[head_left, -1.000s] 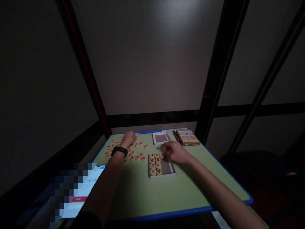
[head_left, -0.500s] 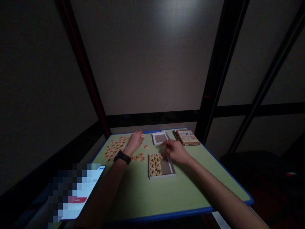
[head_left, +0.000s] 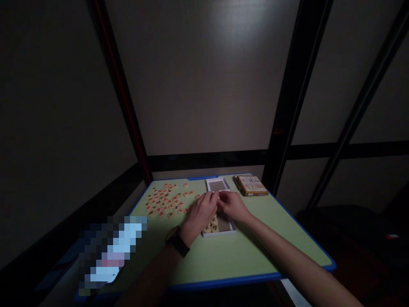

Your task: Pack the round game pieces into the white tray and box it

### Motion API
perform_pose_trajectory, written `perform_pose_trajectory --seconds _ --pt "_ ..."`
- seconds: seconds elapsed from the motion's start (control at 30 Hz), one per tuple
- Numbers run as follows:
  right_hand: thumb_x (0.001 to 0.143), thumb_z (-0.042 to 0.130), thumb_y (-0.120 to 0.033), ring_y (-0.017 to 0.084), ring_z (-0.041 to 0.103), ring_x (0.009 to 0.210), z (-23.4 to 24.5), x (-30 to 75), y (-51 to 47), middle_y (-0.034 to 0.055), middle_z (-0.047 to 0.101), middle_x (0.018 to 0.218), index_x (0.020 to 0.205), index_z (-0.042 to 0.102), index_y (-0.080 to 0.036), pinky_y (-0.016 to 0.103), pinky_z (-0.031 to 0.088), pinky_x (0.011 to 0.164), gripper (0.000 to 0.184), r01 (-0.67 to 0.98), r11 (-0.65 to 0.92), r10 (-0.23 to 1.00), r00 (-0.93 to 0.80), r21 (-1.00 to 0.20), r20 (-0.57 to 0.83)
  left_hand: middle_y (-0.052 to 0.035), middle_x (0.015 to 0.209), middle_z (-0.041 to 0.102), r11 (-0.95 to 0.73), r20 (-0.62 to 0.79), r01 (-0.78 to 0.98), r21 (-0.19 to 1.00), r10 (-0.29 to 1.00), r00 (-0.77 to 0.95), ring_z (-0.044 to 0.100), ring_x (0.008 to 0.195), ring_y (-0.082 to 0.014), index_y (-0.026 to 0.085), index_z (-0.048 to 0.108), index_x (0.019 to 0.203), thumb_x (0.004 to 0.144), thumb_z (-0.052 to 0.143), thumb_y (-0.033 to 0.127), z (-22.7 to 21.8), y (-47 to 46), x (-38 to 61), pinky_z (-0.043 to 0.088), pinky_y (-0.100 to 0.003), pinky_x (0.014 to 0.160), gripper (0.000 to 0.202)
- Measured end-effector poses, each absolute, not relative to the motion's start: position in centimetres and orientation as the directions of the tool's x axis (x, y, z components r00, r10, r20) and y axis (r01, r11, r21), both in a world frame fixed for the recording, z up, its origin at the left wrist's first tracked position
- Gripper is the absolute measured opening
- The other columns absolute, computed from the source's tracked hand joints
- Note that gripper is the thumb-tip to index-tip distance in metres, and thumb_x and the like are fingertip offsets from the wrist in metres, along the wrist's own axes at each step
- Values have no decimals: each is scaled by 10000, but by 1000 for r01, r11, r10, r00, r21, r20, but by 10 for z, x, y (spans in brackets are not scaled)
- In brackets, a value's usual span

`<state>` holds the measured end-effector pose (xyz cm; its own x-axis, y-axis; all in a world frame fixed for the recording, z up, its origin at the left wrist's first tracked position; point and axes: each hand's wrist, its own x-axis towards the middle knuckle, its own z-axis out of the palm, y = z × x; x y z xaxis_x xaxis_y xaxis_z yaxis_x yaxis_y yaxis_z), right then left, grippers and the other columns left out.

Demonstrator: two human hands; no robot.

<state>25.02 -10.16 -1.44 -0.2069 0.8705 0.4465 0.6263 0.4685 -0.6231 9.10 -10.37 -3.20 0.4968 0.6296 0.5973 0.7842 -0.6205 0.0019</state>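
Observation:
Both hands meet above the far part of a shallow white box (head_left: 220,233) on the table. My left hand (head_left: 206,209), with a dark watch at the wrist, is closed, fingertips against those of my right hand (head_left: 234,206). My right hand is closed too, its thumb and fingers pinched together. A small reddish bit of a round xiangqi piece shows between the fingertips; most of it is covered. Below the hands, xiangqi pieces with black characters (head_left: 214,228) lie in the box's left side, partly hidden by my left hand.
Many loose xiangqi pieces (head_left: 164,200) are spread over the left of the green table (head_left: 255,260). Behind the hands lies a white box lid or tray (head_left: 218,186). A printed box (head_left: 253,186) rests at the far right. A lit phone screen (head_left: 118,251), partly blurred, is at the front left.
My left hand has moved right and nearer from the loose pieces, carrying a xiangqi piece to my right hand. My right hand has stayed over the box, its fingers now meeting the left's.

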Motion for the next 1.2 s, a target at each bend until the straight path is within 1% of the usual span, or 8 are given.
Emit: perform_pose_trajectory --seconds 0.17,0.27,0.37,0.47,0.6,0.8,1.0,1.2 --pt "927 496 -245 182 647 729 -6 248 -109 81 750 855 921 698 -137 269 451 702 230 627 577 813 -376 -524 445 -92 1128 631 -617 589 783 76 662 464 620 1040 -208 186 502 1294 896 478 87 -40 -98 87 513 -346 964 411" --pt "943 480 -259 182 647 751 -5 250 -107 84 744 872 1014 670 -139 272 455 712 236 640 557 824 -344 -530 450 -82 1146 635 -646 609 751 136 652 451 619 1062 -194 213 547 1249 919 476 106 -43 -94 84 497 -333 994 354" --pt "892 534 -228 167 637 714 -6 260 -99 60 728 845 1109 607 -142 260 456 675 245 659 482 861 -235 -577 451 -76 1140 637 -669 639 714 205 645 420 623 1070 -192 217 584 1219 938 501 154 -44 -91 80 502 -328 992 299" --pt "813 587 -166 151 616 668 -6 274 -90 34 700 797 1001 608 -151 242 443 633 190 677 444 876 -187 -587 445 -68 1105 639 -677 649 681 278 655 386 647 999 -172 202 624 1186 947 513 173 -42 -88 76 536 -295 928 265" --pt "731 613 -80 137 615 658 -3 287 -86 30 689 809 921 659 -151 228 443 632 208 691 461 879 -272 -557 391 -48 1068 637 -672 650 631 388 685 329 659 854 -133 201 693 1084 914 563 156 -40 -84 74 568 -268 831 219" --pt "700 682 -103 152 623 682 1 282 -96 50 707 816 862 740 -145 229 442 645 177 745 510 859 -412 -430 304 -37 1020 642 -614 608 608 503 752 255 646 767 -111 195 734 999 850 607 97 -41 -80 77 577 -238 750 219" --pt "666 653 -61 174 636 706 0 276 -100 62 739 800 800 757 -155 237 423 653 194 822 478 873 -405 -310 271 -43 1003 678 -594 559 612 521 780 281 644 764 -124 204 733 1008 838 611 101 -41 -82 78 575 -249 756 233" --pt "690 625 -66 169 638 686 -8 272 -98 62 740 765 766 764 -160 227 406 623 185 837 463 884 -410 -292 225 -46 1007 687 -600 555 617 509 777 298 639 759 -123 207 736 1005 849 599 115 -39 -85 79 569 -251 765 227"
